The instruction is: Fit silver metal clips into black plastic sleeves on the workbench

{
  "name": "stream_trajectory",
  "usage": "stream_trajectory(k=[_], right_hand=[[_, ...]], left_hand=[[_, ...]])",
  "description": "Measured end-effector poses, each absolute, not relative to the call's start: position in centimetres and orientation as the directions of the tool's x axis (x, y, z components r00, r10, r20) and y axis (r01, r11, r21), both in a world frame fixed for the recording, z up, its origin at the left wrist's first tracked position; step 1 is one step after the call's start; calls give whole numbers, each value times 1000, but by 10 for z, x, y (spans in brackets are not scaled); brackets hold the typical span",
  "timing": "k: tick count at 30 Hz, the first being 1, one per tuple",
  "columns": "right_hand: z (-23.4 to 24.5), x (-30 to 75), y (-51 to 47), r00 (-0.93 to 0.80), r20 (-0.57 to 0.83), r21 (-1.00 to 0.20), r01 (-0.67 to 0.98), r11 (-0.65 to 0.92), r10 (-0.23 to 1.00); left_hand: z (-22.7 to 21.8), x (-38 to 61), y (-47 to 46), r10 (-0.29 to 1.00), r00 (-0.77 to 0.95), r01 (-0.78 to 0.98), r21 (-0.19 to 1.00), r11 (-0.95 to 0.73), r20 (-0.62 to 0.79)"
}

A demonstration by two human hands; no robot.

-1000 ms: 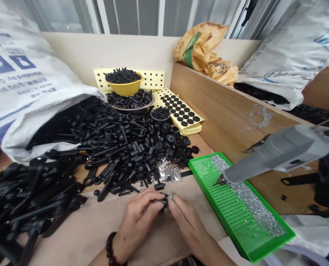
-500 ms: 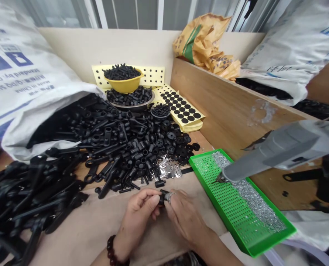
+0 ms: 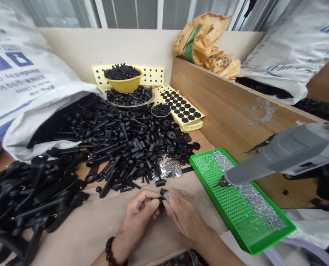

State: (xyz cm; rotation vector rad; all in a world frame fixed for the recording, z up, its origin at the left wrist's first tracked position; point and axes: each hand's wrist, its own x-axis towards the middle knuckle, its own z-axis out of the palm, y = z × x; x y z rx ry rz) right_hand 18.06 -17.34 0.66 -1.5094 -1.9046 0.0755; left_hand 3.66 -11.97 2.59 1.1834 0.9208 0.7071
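The left hand and right hand, fingers curled closed, pinch a small black plastic part with a silver clip between them, a heap of black plastic pieces at 12 o'clock and a green perforated tray at 3 o'clock.

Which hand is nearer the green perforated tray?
Right: the right hand sits just left of the green perforated tray, apart from it; the left hand lies farther left.
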Motion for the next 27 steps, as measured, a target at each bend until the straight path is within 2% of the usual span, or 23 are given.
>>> stream_trajectory(k=[2,5,11,14,18,21,24,27], right_hand=[[5,183,-171,-92,500,-369,877,308,861],[4,187,-171,-110,493,-352,882,314,863],[9,191,-171,-168,526,-366,840,400,833],[10,187,-171,-122,514,-446,808,386,849],[9,179,-176,1,371,-641,724,255,929],[9,174,-178,78,369,-681,701,213,926],[9,173,-179,98,390,-679,702,214,916],[5,174,-177,56,390,-674,698,243,919]], left_hand=[[27,36,-120,848,472,-13,960,281,-242],[31,33,-118,815,530,19,964,264,-234],[31,26,-113,791,600,222,975,-21,-120],[28,28,-115,796,605,234,960,-155,-19],[24,30,-123,769,611,201,904,-378,186],[21,29,-129,754,591,188,861,-473,286],[21,29,-129,807,540,175,906,-385,239],[24,31,-125,875,484,125,987,-99,26]])
